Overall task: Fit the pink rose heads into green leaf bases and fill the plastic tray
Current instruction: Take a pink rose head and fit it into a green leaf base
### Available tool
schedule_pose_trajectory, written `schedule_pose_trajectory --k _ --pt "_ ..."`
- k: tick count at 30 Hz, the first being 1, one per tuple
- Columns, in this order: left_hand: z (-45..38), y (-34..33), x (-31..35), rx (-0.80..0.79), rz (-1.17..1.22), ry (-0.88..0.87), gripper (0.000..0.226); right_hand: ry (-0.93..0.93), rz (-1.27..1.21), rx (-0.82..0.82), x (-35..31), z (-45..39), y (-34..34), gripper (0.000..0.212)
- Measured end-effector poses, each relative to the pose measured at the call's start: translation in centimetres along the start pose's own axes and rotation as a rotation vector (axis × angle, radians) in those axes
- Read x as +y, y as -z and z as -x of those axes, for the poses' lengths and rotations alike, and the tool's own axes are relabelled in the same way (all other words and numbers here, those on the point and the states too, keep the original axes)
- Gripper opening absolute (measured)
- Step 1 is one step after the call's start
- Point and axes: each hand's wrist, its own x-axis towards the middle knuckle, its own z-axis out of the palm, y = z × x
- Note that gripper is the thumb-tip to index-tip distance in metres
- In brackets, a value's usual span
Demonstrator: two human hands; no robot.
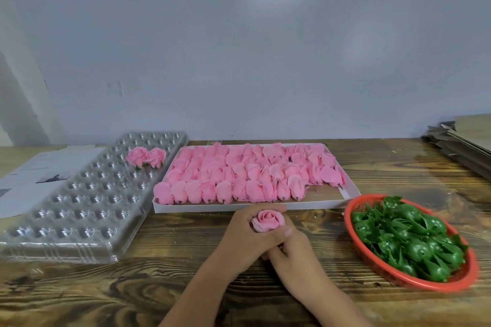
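Low in the middle of the frame, the left hand [245,233] has its fingers wrapped around a pink rose [268,220]; the right hand [289,249] pinches beneath it. The plastic tray [87,199] at left holds two finished roses [146,157].

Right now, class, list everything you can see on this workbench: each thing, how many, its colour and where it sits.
plastic tray: one, clear, left of table
finished roses: two, pink, far end of tray
paper sheet: one, white, under tray's left side
flat box: one, white, centre back
rose heads: too many to count, pink, rows in box
basket: one, red, right
leaf bases: heap, green, in basket
cardboard stack: brown, far right
held rose: one, pink, in both hands
left hand: grip on rose
right hand: grip under rose
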Motion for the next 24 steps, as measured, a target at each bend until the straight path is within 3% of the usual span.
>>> schedule_pose_trajectory --k 5,7,9,13,16,24 --pt "-0.1 0.5 0.2 -0.046 0.020 0.052 0.059 -0.010 0.024 0.034 0.0 0.1 0.3 0.032" --pt "-0.2 0.5 0.4 0.051 0.076 -0.013 0.048 -0.010 0.046 0.011 -0.2 0.1 0.2 0.028" --pt "-0.2 0.6 0.8 0.116 0.147 -0.068 0.021 -0.014 0.058 -0.010 -0.5 0.0 0.1 0.030" --pt "-0.1 0.3 0.6 0.084 0.042 -0.069 0.004 -0.018 0.109 -0.042 -0.5 0.1 0.1 0.027" --pt "-0.1 -0.2 0.1 0.070 -0.062 -0.084 0.023 -0.038 0.151 -0.051 -0.1 0.0 0.1 0.026" --pt "-0.2 -0.2 -0.3 0.055 -0.078 0.015 0.029 -0.078 0.110 0.024 -0.1 0.0 0.2 0.036"
